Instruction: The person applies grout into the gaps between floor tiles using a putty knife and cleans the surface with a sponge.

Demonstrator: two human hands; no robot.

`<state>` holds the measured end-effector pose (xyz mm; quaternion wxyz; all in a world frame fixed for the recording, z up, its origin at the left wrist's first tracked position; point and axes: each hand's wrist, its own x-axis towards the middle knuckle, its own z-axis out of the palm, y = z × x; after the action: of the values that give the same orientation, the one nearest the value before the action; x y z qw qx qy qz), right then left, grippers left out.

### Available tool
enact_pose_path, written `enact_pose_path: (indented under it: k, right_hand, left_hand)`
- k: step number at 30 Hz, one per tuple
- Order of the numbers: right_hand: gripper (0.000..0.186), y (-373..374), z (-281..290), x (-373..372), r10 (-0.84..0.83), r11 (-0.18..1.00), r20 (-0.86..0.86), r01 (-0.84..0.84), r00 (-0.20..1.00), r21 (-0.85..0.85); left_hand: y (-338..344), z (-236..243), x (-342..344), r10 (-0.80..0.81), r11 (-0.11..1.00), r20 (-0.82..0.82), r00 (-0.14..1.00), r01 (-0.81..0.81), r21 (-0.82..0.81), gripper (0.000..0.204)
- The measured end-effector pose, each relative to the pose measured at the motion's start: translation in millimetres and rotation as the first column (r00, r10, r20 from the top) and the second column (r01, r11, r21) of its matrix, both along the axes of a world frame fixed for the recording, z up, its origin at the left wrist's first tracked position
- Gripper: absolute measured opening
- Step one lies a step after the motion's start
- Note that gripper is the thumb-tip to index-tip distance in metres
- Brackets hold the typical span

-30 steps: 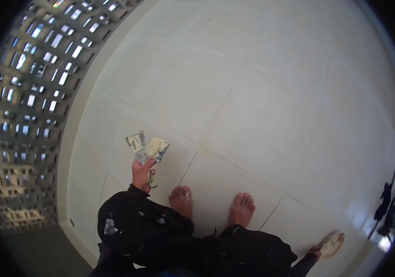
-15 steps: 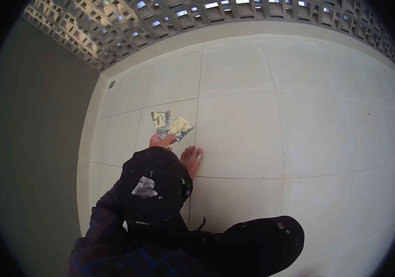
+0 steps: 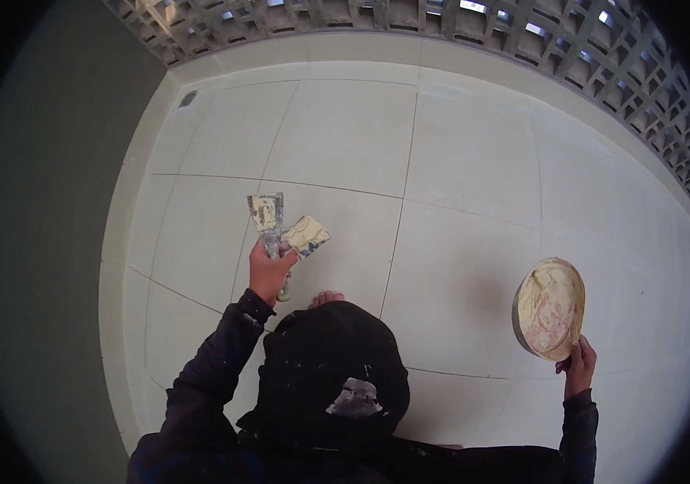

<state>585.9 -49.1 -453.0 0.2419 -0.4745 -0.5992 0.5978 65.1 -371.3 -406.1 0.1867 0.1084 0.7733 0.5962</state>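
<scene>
Two putty knives are gripped together in my left hand (image 3: pixel 271 273), above the tiles to the left of my knee. One putty knife (image 3: pixel 266 213) points away from me, its blade smeared with cream paste. The other putty knife (image 3: pixel 307 236) slants to the right, its blade thickly coated with the same paste. Out at the right, my right hand (image 3: pixel 580 366) grips the near rim of a round pan (image 3: pixel 551 310). The pan is tilted so that its inside shows, coated with cream paste and pinkish streaks. The fingers under its rim are partly hidden.
Pale floor tiles (image 3: pixel 345 129) with thin dark joints surround me. A grey wall (image 3: pixel 46 242) rises at the left, and a lattice block wall (image 3: pixel 474 24) runs along the far side. A small drain (image 3: pixel 188 98) lies in the far left corner. My dark-trousered knee (image 3: pixel 337 355) is bent in front.
My right hand has come into view at the right, holding the pan. The view has shifted, and my left forearm now shows beside my knee. The left hand still holds both knives.
</scene>
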Motion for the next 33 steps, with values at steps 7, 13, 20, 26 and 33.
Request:
enact_pose_path:
  k: [7, 13, 20, 26, 33]
  right_hand:
    - [0.036, -6.1, 174.5, -102.2, 0.271, 0.957, 0.309, -0.290, 0.911, 0.016]
    - [0.036, 0.1, 242.8, -153.2, 0.366, 0.927, 0.456, -0.359, 0.811, -0.105]
    - [0.032, -26.9, 104.9, -275.7, 0.453, 0.889, 0.305, -0.401, 0.837, -0.220]
    - [0.036, -24.8, -12.5, -344.7, 0.330, 0.942, 0.204, -0.306, 0.922, -0.141]
    - [0.038, -108.3, 54.4, -380.3, 0.655, 0.465, -0.377, -0.743, 0.654, -0.482]
  left_hand:
    - [-4.6, 22.2, 18.0, 0.000, 0.994, 0.221, 0.975, -0.023, 0.104, 0.038]
    - [1.0, 49.3, 44.5, -0.081, 0.990, 0.392, 0.916, 0.028, 0.139, 0.039]
    - [-3.7, 67.5, 41.3, 0.029, 0.986, 0.455, 0.890, -0.100, 0.134, 0.043]
    - [16.0, 74.1, 47.4, 0.049, 0.992, 0.555, 0.830, -0.103, 0.066, 0.044]
    - [19.3, 70.4, 44.6, 0.113, 0.987, 0.420, 0.900, -0.151, 0.057, 0.043]
